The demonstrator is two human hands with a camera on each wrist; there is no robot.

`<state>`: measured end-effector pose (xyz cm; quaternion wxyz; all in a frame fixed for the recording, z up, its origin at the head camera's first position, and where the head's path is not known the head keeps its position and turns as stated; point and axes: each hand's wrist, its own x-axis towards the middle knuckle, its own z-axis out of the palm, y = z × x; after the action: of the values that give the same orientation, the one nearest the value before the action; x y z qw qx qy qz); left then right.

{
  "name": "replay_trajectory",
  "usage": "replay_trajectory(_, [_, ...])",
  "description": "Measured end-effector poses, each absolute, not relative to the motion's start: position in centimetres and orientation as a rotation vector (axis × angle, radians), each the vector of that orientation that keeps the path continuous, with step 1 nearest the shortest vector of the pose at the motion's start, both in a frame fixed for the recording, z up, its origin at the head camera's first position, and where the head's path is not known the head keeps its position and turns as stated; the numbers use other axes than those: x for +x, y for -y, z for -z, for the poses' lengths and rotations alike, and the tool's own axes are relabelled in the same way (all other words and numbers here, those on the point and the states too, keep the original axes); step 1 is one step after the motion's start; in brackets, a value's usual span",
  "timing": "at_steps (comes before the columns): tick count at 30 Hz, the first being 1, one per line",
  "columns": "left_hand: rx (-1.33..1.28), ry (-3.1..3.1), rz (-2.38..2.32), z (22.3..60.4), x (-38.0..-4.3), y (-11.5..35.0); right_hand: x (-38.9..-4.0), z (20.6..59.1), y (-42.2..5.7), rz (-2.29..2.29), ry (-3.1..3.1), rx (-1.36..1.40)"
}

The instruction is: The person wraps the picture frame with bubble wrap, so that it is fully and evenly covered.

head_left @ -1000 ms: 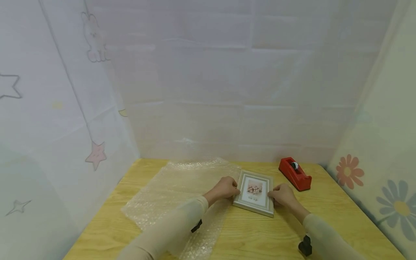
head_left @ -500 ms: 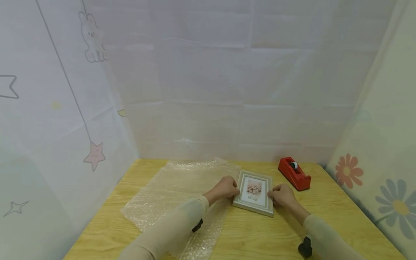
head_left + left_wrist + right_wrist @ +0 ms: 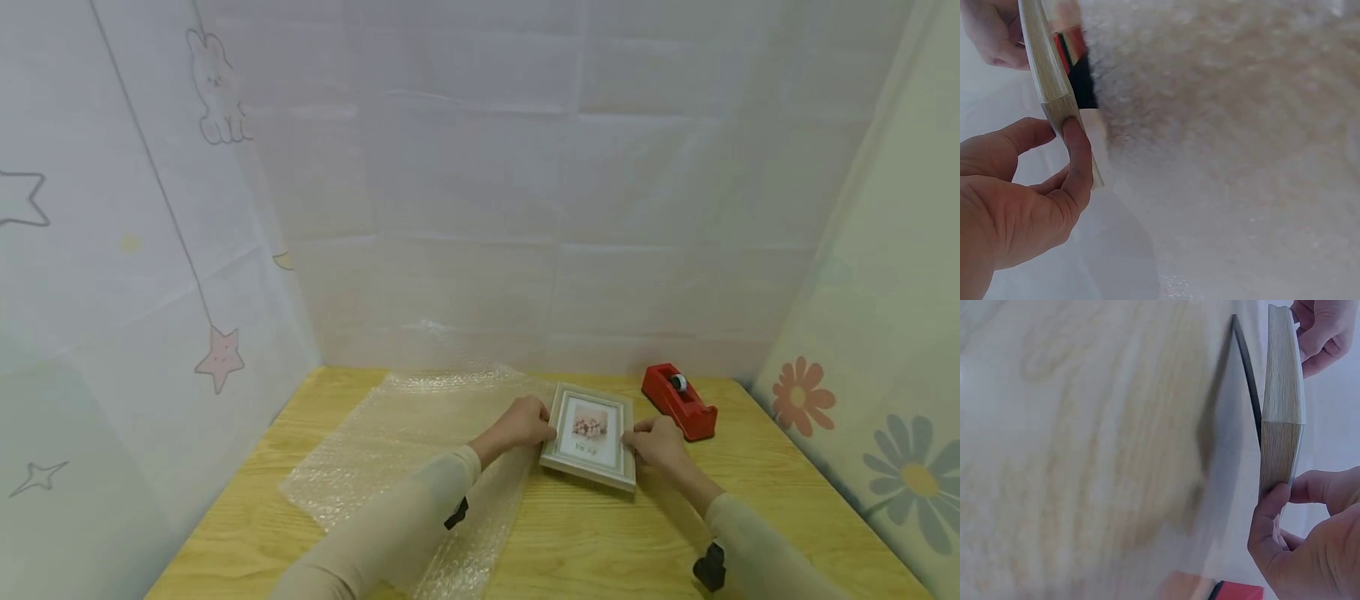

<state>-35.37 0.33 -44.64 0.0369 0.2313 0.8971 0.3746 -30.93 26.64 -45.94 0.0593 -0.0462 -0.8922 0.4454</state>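
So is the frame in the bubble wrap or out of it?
Out: the frame is bare, with its picture uncovered, while the bubble wrap lies spread on the table to the left.

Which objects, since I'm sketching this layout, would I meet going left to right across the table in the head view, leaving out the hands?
Clear bubble wrap → picture frame → red tape dispenser.
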Motion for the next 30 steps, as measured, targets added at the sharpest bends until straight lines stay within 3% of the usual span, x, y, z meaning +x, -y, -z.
replay_trajectory(15, [0.699,-2.565,-1.451,39.0,-34.6,0.9,-29.6,39.2,-25.7,-1.406,2.636,-0.023])
replay_trajectory(30, [0.801,-2.856,-1.225,34.0,-32.2,5.5,-30.2,35.3,-21.9,-1.462,2.563,0.099])
